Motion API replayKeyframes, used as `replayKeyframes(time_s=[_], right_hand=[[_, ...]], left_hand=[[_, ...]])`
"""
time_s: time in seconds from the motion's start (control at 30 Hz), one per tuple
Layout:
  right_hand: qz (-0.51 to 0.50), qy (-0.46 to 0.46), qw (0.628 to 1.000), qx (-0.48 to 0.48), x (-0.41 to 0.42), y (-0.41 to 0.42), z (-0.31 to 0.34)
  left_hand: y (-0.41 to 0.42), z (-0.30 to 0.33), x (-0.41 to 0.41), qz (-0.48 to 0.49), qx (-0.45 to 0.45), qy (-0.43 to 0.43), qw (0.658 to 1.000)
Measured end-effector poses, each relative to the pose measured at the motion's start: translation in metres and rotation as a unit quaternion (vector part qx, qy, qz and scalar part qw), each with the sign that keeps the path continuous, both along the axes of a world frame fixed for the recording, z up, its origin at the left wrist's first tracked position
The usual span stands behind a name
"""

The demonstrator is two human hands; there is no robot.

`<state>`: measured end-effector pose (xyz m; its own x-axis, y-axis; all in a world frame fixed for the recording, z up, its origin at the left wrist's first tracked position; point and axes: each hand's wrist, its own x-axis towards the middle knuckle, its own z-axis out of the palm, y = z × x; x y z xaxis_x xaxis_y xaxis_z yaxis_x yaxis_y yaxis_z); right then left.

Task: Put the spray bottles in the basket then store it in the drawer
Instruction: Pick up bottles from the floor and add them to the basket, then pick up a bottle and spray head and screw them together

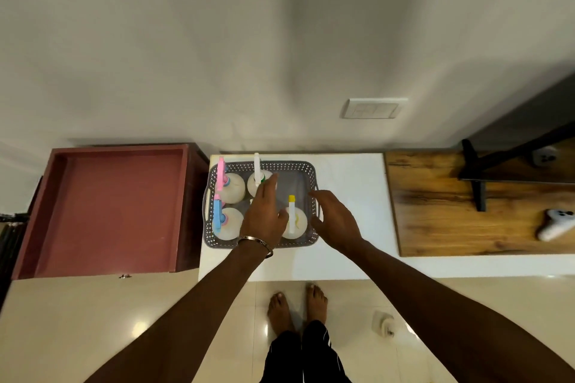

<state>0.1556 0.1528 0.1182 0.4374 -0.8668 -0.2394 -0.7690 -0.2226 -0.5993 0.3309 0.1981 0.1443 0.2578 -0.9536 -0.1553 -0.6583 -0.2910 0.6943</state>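
A grey perforated basket [298, 167] stands on the white counter [351, 183]. Several white spray bottles stand upright in it: one with a pink head [221, 176], one with a blue head [217, 214], one with a white head [257, 169] and one with a yellow head [292, 214]. My left hand [264, 214] hovers over the basket's middle with its fingers stretched out, holding nothing. My right hand [334, 221] is open over the basket's right rim and handle. To the left, the reddish-brown drawer [109, 205] is pulled out and bare inside.
A wooden board [435, 221] lies on the counter at the right, with a black stand [479, 183] and a white controller [555, 224] on it. A wall switch plate [371, 108] sits above. My bare feet [297, 308] are on the tiled floor beside a small white object [384, 323].
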Motion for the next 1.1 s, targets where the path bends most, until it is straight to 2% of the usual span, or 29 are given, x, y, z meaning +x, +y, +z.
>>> replayKeyframes(time_s=[0.13,0.3,0.63,0.9,1.1], right_hand=[[-0.019,0.007,0.999,-0.029,-0.013,0.000,0.041],[-0.054,0.057,0.996,-0.049,-0.046,0.014,0.084],[-0.183,0.082,0.977,-0.075,-0.160,0.074,0.136],[-0.280,0.079,0.951,-0.105,-0.279,0.201,0.161],[-0.378,0.108,0.916,-0.077,-0.371,0.313,0.163]], left_hand=[[-0.006,0.039,-0.003,-0.027,-0.041,-0.010,0.999],[-0.005,0.078,-0.025,-0.109,-0.067,-0.043,0.991],[0.017,0.118,-0.122,-0.273,-0.068,-0.082,0.956],[0.087,0.127,-0.242,-0.372,-0.087,-0.092,0.920],[0.156,0.128,-0.336,-0.461,-0.073,-0.064,0.882]])
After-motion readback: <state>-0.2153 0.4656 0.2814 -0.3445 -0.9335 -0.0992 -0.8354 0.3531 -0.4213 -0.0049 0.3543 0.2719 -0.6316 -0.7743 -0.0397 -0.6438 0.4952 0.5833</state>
